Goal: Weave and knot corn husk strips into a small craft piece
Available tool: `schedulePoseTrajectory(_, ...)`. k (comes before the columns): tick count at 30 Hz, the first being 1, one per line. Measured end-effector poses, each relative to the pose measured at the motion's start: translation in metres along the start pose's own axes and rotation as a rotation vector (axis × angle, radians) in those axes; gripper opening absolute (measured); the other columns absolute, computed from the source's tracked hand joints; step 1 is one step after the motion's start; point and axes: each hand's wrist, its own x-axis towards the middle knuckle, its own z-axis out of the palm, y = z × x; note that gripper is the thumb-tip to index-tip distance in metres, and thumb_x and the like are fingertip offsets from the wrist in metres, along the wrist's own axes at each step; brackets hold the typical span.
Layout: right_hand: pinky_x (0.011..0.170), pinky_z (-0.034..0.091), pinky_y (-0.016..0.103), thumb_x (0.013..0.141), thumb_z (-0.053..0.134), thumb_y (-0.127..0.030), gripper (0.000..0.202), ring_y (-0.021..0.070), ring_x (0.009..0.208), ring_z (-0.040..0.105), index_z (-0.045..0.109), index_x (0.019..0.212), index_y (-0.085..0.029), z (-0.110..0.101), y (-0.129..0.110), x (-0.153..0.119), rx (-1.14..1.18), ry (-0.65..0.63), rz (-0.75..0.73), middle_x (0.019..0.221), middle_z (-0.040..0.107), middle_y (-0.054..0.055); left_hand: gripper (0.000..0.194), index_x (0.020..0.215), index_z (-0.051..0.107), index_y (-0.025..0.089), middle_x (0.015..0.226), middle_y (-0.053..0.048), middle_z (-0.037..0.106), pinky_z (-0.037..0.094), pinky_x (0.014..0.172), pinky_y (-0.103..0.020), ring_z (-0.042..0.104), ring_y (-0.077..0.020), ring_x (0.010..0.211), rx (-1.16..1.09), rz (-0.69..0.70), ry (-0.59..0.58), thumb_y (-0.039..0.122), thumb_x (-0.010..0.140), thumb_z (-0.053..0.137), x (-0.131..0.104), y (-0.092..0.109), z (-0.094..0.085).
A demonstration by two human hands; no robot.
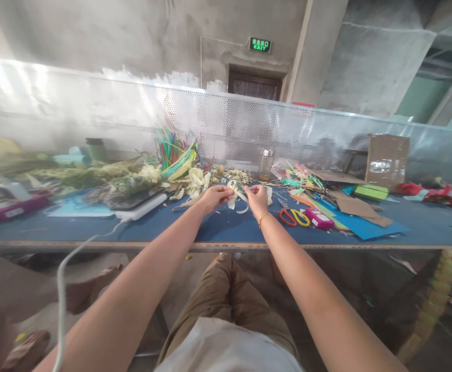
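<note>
Pinching a pale strip (242, 196), the left hand (217, 198) has its thumb and fingers pressed together. The right hand (258, 199) has its fingers bent in close beside the strip; I cannot tell whether they grip it. The strip is between the hands, over the middle of the counter (222, 227); its long axis slants right and toward the front edge, with the low end curling back left. Bare blue surface shows between the hands and the front edge. Right of the right hand, scissor handles (302, 223) and a purple box (319, 218) narrow the side room; leftward, a white device (142, 207) lies nearer the front edge. Dry husks (198, 181) crowd the far side.
</note>
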Motion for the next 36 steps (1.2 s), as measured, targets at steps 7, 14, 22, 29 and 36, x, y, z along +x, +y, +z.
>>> schedulePoseTrajectory(7, 0.074, 0.046, 0.029, 0.073, 0.062, -0.052, 0.033, 0.0169, 0.073, 0.059, 0.065, 0.073, -0.019, -0.001, -0.019, -0.015, -0.048, -0.149, -0.299, 0.079, 0.065, 0.005, 0.029, 0.072, 0.065, 0.012, 0.061, -0.003, 0.064, 0.038, 0.051, -0.021, 0.052, -0.0073, 0.051, 0.175, 0.086, 0.006, 0.033, 0.058, 0.081, -0.002, 0.002, 0.0)
schedulePoseTrajectory(14, 0.069, 0.046, 0.028, 0.073, 0.059, -0.042, 0.023, 0.0165, 0.069, 0.061, 0.065, 0.072, -0.019, 0.004, -0.013, -0.013, 0.007, -0.19, -0.129, 0.073, 0.068, 0.003, 0.021, 0.07, 0.067, 0.013, 0.059, -0.002, 0.064, 0.039, 0.051, -0.022, 0.051, -0.0089, 0.051, 0.403, 0.144, -0.016, 0.027, 0.059, 0.077, -0.002, 0.0, 0.002)
schedulePoseTrajectory(22, 0.063, 0.043, 0.024, 0.068, 0.059, -0.042, 0.024, 0.0135, 0.063, 0.056, 0.064, 0.071, -0.019, 0.01, -0.006, -0.012, 0.098, -0.252, -0.024, 0.065, 0.064, -0.002, 0.012, 0.065, 0.069, 0.016, 0.058, -0.001, 0.065, 0.04, 0.052, -0.022, 0.053, -0.0104, 0.051, 0.584, 0.238, -0.117, 0.025, 0.058, 0.074, 0.006, -0.008, -0.002)
schedulePoseTrajectory(29, 0.054, 0.042, 0.025, 0.075, 0.051, -0.043, 0.029, 0.017, 0.063, 0.062, 0.066, 0.073, -0.018, 0.009, -0.007, -0.01, 0.279, -0.175, 0.186, 0.065, 0.066, 0.003, 0.008, 0.063, 0.07, 0.019, 0.059, -0.002, 0.066, 0.043, 0.056, -0.023, 0.057, -0.0133, 0.055, 0.546, 0.235, -0.083, 0.024, 0.06, 0.075, 0.006, -0.009, -0.002)
schedulePoseTrajectory(36, 0.055, 0.046, 0.027, 0.081, 0.045, -0.059, 0.049, 0.0197, 0.068, 0.067, 0.069, 0.093, -0.018, 0.007, -0.014, -0.012, 0.371, -0.238, 0.187, 0.079, 0.071, 0.009, 0.011, 0.066, 0.068, 0.015, 0.055, -0.002, 0.063, 0.039, 0.048, -0.023, 0.051, -0.0111, 0.047, 0.528, 0.139, 0.027, 0.025, 0.063, 0.074, 0.003, -0.006, -0.001)
